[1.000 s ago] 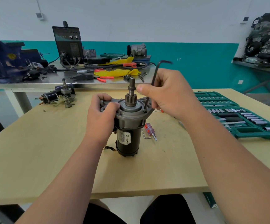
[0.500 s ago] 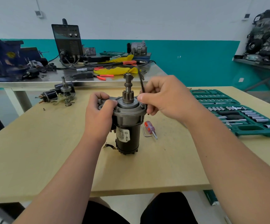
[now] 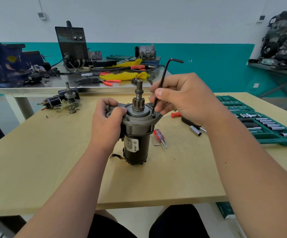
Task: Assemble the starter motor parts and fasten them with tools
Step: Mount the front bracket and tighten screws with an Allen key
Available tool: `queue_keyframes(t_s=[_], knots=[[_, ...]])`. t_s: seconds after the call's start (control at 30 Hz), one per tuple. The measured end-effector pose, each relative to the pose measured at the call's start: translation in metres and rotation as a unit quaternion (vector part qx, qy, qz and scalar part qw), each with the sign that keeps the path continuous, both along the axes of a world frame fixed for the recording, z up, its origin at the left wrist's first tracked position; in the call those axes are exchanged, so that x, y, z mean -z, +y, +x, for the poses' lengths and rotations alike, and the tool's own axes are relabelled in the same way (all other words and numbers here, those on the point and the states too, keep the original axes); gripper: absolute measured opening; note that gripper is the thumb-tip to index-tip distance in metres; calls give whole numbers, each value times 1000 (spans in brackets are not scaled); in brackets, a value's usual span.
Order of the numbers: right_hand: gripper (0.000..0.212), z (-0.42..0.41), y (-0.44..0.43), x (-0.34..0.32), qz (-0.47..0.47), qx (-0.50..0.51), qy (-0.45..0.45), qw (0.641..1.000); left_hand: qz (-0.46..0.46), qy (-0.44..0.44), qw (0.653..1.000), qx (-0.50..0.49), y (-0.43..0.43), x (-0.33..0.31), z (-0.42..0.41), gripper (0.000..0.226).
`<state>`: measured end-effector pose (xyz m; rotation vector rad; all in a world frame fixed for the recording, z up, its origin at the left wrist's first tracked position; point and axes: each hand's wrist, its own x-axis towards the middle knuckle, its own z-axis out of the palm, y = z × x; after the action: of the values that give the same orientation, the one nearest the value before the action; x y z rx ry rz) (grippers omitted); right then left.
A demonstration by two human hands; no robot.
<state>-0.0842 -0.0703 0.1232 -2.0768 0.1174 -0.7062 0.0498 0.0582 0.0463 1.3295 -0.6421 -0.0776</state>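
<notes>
Starter motor (image 3: 135, 141) upright, hex key (image 3: 161, 79) atop, screwdriver (image 3: 158, 135) beside, socket set (image 3: 269, 137) right

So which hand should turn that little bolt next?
Probably the right hand: it pinches the hex key, whose tip sits in the bolt. The left hand grips the starter motor, steadying it.

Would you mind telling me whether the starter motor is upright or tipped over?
Upright: the starter motor stands on its end on the table, pinion shaft pointing up.
</notes>
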Motion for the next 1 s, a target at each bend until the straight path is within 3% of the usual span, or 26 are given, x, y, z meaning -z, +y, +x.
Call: queue_keyframes(t_s=[0.2, 0.3, 0.4, 0.57, 0.63, 0.7, 0.8, 1.0], knots=[[13, -2, -1, -2, -37, 0, 16, 999, 20, -9, 1000, 13, 3, -3, -3, 12], [11, 2, 1, 3, -72, 35, 3, 997, 81, -93, 992, -5, 7, -10, -4, 16], [21, 7, 2, 17, -61, 81, -44, 994, 157, -243, 957, -29, 6, -28, -12, 33], [28, 17, 7, 29, -25, 109, -106, 988, 280, -304, 910, -30, 3, -48, -22, 18], [29, 25, 7, 25, -36, 112, -105, 988, 350, -331, 876, -20, 4, -56, -15, 22], [30, 31, 7, 21, -71, 126, -88, 986, 386, -335, 859, -18, 2, -61, -11, 41], [32, 34, 3, 18, -87, 135, -74, 984, 353, -304, 884, -22, -2, -60, -11, 65], [33, 37, 2, 11, -128, 146, -25, 981, 234, -332, 914, -19, 0, -54, -16, 77]])
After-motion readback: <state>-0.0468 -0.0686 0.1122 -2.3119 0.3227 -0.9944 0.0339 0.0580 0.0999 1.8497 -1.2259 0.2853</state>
